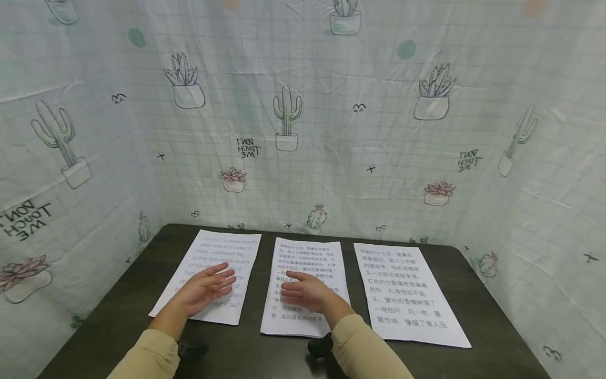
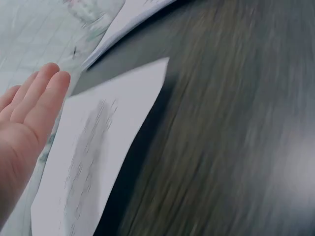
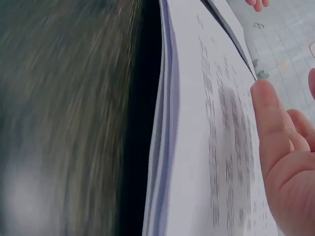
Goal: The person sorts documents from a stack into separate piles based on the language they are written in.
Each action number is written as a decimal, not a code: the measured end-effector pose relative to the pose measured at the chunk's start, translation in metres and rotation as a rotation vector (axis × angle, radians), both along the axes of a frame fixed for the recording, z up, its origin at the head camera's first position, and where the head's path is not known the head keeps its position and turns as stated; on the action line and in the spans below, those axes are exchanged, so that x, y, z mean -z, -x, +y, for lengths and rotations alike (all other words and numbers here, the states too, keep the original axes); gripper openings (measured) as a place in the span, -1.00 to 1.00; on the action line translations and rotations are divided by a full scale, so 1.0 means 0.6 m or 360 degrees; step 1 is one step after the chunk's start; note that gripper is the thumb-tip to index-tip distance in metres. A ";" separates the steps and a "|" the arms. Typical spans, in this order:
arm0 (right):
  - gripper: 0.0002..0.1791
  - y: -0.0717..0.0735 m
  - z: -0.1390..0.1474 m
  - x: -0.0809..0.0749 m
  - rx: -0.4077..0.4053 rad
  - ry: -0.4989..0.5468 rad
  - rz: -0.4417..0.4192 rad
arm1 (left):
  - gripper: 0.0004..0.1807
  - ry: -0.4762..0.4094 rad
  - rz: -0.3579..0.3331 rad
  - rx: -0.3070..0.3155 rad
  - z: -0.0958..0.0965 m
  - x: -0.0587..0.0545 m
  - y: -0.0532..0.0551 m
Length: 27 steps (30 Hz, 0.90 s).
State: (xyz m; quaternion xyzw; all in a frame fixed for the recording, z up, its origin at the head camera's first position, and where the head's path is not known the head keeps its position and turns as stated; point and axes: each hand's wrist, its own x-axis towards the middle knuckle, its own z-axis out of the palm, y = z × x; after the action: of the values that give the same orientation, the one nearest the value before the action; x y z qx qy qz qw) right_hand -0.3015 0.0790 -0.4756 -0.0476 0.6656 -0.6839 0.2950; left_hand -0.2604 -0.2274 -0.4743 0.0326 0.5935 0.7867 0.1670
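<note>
My left hand (image 1: 206,288) hovers over the lower right part of a paper sheet (image 1: 226,243) printed in English, its fingers extended and holding nothing. Across from it, my right hand (image 1: 305,292) is held above the middle paper (image 1: 307,326), which carries Chinese print. Its fingers are also extended, palm turned inward. In the right wrist view the middle paper (image 3: 192,147) shows several layered edges, so it is a stack. The left wrist view has the left hand's fingers (image 2: 47,96) above the English-printed paper (image 2: 125,108).
A third paper (image 1: 407,295) with larger Chinese print lies at the right of the dark wooden table (image 1: 492,316). A pale curtain (image 1: 331,126) with cactus drawings surrounds the table at the back and sides. Dark devices are strapped by both wrists.
</note>
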 end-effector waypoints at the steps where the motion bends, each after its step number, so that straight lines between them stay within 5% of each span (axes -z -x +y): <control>1: -0.33 -0.001 0.008 0.000 0.0002 -0.0013 0.0002 | -0.22 0.0008 0.0009 0.0029 0.011 0.002 0.003; 13: -0.36 -0.014 0.107 -0.014 0.0090 -0.0127 0.0064 | -0.26 0.0053 -0.0012 0.0224 0.092 0.015 0.028; 27: -0.31 -0.024 0.220 -0.018 0.0277 -0.0269 0.0179 | -0.30 0.0231 -0.0077 0.0119 0.130 0.021 0.036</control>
State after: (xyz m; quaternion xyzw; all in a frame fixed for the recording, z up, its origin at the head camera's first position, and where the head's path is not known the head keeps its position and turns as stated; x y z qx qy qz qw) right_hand -0.2870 0.2107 -0.4646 -0.0029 0.7380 -0.6446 0.1997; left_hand -0.2819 -0.1496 -0.4868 0.0235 0.6430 0.7354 0.2126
